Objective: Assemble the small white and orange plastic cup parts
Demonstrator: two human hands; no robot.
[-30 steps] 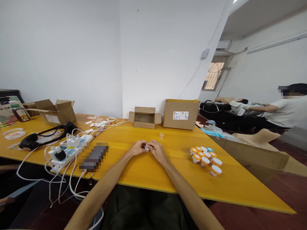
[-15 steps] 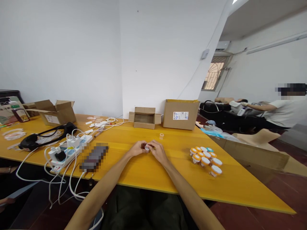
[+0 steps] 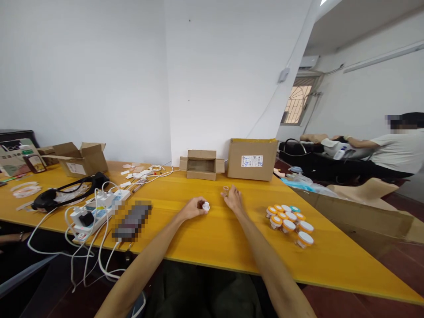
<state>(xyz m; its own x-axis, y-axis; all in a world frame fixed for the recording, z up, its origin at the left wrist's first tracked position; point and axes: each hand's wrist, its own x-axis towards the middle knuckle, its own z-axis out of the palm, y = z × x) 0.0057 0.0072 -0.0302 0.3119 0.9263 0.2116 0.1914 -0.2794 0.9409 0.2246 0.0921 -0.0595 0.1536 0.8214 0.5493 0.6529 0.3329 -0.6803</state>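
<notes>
Over the middle of the table my left hand is closed around a small bottle with a white top; something dark brown shows between the fingers, and much of the bottle is hidden by them. My right hand is stretched forward, thumb and fingers apart, beside a small clear jar that stands lidless on the table. Whether the fingertips touch the jar I cannot tell. To the right of this hand stand several small clear jars in a cluster, with orange, white and teal lids.
A small open carton and a large closed box stand against the wall. A power strip with tangled white cables, a phone and a black headset lie at left. A person sits far right.
My right hand has left the bottle and moved right and forward to the lone clear jar. My left hand keeps hold of the bottle. The view has shifted slightly.
</notes>
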